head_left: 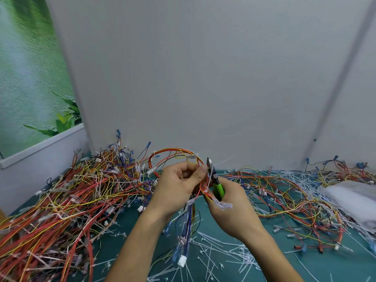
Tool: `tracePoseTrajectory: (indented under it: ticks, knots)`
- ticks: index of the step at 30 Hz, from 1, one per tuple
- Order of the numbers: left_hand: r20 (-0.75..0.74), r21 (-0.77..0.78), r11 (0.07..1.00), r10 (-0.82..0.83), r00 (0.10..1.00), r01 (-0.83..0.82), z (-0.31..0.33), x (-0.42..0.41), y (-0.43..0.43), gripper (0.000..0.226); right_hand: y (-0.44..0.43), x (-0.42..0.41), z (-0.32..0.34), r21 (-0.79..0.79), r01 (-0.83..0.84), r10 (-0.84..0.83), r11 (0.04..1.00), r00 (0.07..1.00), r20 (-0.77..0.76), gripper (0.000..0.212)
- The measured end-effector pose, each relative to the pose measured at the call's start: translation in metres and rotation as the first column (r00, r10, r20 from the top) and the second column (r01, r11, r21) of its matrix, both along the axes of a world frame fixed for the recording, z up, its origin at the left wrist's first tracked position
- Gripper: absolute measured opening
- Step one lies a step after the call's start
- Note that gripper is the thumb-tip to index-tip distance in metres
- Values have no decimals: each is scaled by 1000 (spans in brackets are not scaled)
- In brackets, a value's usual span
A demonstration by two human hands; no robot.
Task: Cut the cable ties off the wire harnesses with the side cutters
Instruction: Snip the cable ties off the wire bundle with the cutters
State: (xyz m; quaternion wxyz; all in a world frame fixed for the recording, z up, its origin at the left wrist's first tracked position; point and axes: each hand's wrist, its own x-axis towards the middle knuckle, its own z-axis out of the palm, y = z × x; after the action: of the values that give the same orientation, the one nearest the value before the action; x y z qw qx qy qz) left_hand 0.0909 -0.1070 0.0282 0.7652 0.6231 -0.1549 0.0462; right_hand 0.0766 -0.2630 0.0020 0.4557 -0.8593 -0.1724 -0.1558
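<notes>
My left hand [179, 186] grips a wire harness [177, 154] of red, orange and yellow wires that loops up above the hand, with blue wires and a white connector [181, 261] hanging below. My right hand [232, 208] grips the green-handled side cutters [215, 180], jaws pointing up just right of my left thumb. A white cable tie [210, 176] runs along the jaws, its tail sticking up to the right.
A big pile of tied harnesses [67, 200] fills the left of the teal mat [335, 265]. More loose harnesses [295, 196] lie on the right. Cut white ties [219, 253] litter the mat in front. A white cloth [358, 198] sits at far right. A grey wall stands behind.
</notes>
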Motion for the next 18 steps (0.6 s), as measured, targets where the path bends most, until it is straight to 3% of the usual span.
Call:
tracePoseTrajectory:
  ticks: [6,18]
  knots:
    - [64,70,997,-28,998,23,0,1,4,8,-3,0,2,13,-68,69,998,996,-53,38]
    - [126,145,989,-18,992,0,-2,2,8,10,-10,-2,7,-92,-64,55,994,994,-93,44]
